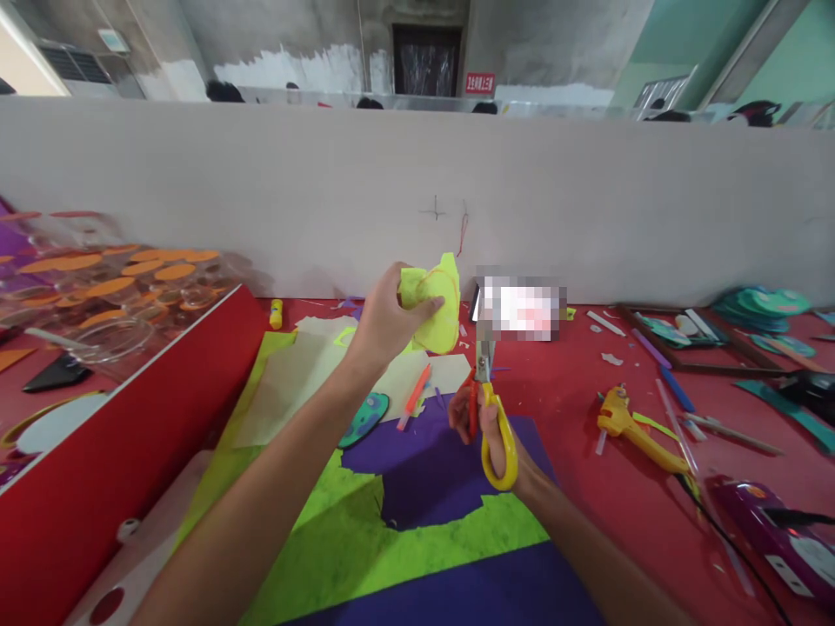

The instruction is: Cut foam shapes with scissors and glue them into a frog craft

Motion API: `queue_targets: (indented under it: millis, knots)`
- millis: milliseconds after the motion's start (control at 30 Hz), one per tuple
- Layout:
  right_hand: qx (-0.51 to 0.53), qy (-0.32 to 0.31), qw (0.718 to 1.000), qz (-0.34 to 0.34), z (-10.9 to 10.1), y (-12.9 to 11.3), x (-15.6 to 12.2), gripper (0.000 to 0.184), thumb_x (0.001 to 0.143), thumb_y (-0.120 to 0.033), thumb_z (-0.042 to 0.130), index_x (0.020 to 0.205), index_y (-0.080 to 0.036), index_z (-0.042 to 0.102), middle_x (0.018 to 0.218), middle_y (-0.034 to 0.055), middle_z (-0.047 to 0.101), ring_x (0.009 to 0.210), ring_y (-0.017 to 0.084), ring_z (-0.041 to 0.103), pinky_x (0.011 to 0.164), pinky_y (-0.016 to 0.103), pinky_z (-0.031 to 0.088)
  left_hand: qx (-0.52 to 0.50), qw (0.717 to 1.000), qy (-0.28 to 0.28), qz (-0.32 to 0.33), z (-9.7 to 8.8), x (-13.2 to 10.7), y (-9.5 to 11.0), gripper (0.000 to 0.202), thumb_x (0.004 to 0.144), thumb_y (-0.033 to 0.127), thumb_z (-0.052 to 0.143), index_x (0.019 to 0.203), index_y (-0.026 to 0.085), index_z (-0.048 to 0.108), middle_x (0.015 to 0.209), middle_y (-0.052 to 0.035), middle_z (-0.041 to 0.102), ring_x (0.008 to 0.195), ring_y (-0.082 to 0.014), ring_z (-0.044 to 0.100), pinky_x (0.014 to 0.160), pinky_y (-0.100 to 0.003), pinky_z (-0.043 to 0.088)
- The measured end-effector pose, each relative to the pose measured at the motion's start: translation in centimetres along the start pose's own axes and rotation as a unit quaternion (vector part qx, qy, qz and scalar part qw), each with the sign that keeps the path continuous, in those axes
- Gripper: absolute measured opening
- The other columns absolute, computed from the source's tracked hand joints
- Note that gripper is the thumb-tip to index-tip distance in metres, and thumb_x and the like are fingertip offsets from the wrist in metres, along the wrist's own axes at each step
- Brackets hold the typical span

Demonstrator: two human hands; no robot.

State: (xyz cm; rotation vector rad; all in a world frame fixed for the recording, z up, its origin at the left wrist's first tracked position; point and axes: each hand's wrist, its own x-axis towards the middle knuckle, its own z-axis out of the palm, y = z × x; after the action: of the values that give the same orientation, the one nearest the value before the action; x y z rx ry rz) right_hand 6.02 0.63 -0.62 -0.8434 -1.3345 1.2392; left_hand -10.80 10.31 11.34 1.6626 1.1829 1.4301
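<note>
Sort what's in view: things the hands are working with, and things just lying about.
In use: left hand holding yellow paper piece; right hand holding scissors.
Lying about: glue gun, glue stick, purple sheet.

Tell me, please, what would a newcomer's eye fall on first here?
The left hand holds up a yellow paper in the middle of the view, and the right hand grips scissors just below it, blades pointing up. Under them a green sheet and a purple sheet lie on a red table, with a yellow glue gun to the right.
</note>
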Motion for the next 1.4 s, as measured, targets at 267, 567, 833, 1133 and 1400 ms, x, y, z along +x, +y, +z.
queue_targets:
  millis: [267,567,833,1133,1400]
  knots:
    - [-0.063,-0.012,0.998,-0.009,-0.3,1.7,-0.7,0.064,0.089,-0.083,0.043,0.092,-0.020,0.054,0.064,-0.0038,0.048,0.051,0.011,0.041,0.048,0.025,0.034,0.024,0.998,0.050,0.039,0.3,-0.7,0.4,0.026,0.080,0.028,0.074,0.099,0.021,0.057,0.082,0.0019,0.060,0.069,-0.0102,0.055,0.059,-0.020,0.046]
    - [-0.120,-0.009,0.992,-0.022,-0.7,1.4,-0.7,0.060,0.093,-0.079,0.039,0.084,-0.021,0.052,0.058,-0.0053,0.045,0.050,0.010,0.039,0.049,0.025,0.033,-0.005,0.994,0.089,0.056,1.0,-1.2,0.4,0.024,0.082,0.028,0.074,0.099,0.022,0.057,0.081,0.0031,0.057,0.070,-0.0095,0.053,0.060,-0.020,0.046]
    - [-0.154,-0.011,0.988,-0.021,-0.8,1.5,-1.0,0.063,0.093,-0.080,0.038,0.086,-0.020,0.054,0.061,-0.0047,0.046,0.051,0.011,0.041,0.050,0.026,0.034,-0.013,0.994,0.093,0.049,1.5,-1.7,1.0,0.025,0.083,0.028,0.073,0.101,0.022,0.058,0.082,0.0031,0.059,0.071,-0.0093,0.055,0.061,-0.020,0.047]
    - [-0.121,0.004,0.993,-0.002,-0.5,1.8,-1.2,0.056,0.095,-0.075,0.042,0.083,-0.022,0.051,0.055,-0.0065,0.042,0.046,0.010,0.038,0.047,0.025,0.032,-0.017,0.994,0.098,0.052,1.5,-1.8,1.3,0.023,0.083,0.028,0.072,0.100,0.022,0.058,0.083,0.0028,0.059,0.072,-0.0092,0.055,0.063,-0.020,0.047]
    - [-0.123,0.009,0.992,-0.001,-0.5,2.0,-1.3,0.059,0.093,-0.078,0.042,0.083,-0.021,0.052,0.053,-0.0072,0.042,0.044,0.009,0.038,0.045,0.023,0.031,-0.022,0.994,0.097,0.047,1.6,-1.8,1.3,0.023,0.084,0.027,0.071,0.101,0.022,0.057,0.086,0.0024,0.060,0.073,-0.0094,0.057,0.062,-0.020,0.048]
